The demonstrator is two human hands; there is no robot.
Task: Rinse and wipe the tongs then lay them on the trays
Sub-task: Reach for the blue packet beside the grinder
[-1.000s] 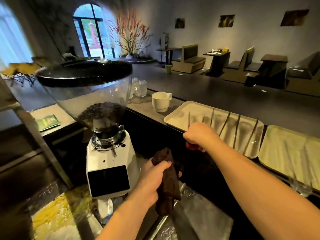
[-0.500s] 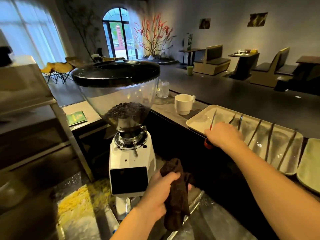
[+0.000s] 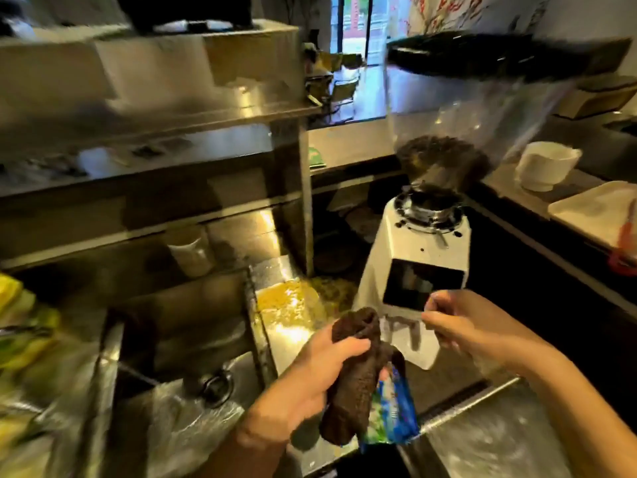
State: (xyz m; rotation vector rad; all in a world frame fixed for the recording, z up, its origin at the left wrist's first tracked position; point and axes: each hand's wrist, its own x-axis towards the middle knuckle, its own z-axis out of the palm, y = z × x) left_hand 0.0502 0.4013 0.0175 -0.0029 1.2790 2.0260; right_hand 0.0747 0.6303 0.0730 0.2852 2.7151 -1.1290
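Two hands over a steel desk, left hand (image 3: 310,377) clutching a dark nubbly cloth (image 3: 355,377), right hand (image 3: 479,329) loosely curled and empty, white boxy grinder (image 3: 417,267) beyond them, red-handled tongs (image 3: 625,243) on a pale tray (image 3: 593,212) far right, steel sink (image 3: 179,374) left.

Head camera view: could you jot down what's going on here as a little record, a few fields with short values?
left hand: grips a dark brown cloth
right hand: fingers loosely curled, holds nothing, in front of the grinder
coffee grinder: white body, beans in its clear hopper
sink: steel, left of the hands
tray: far right, red-handled tongs at its near edge
cup: white, on the counter behind the tray
image: blurred
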